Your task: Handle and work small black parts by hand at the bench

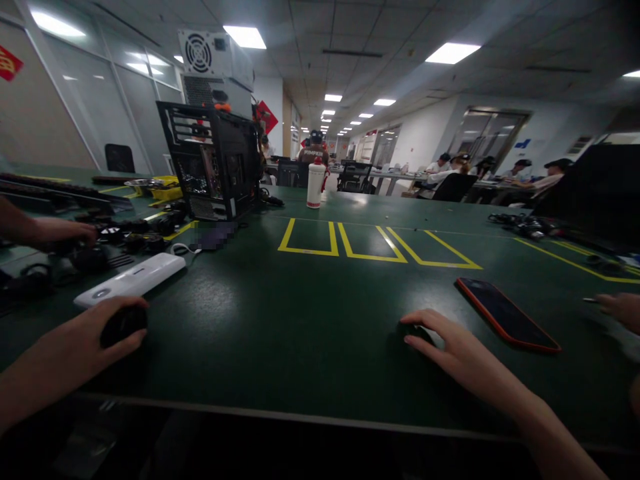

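Observation:
My left hand (85,343) is wrapped round a black computer mouse (124,325) at the left of the green table (280,340). Just beyond those fingers lies a white power strip (135,279) with a white cord. On the right, my right hand (450,340) curls over a small dark and whitish thing (431,335), rounded like a computer mouse and mostly hidden under the palm. Close by that hand lies a phone (505,313) with an orange edge, its dark screen facing up.
An open computer case (215,160) stands back left, with power supplies (215,60) stacked on it. Yellow tape outlines (310,252) and a white bottle (315,183) are ahead. Other people's hands reach in at left (55,230) and right (623,310). Cables (530,225) lie back right.

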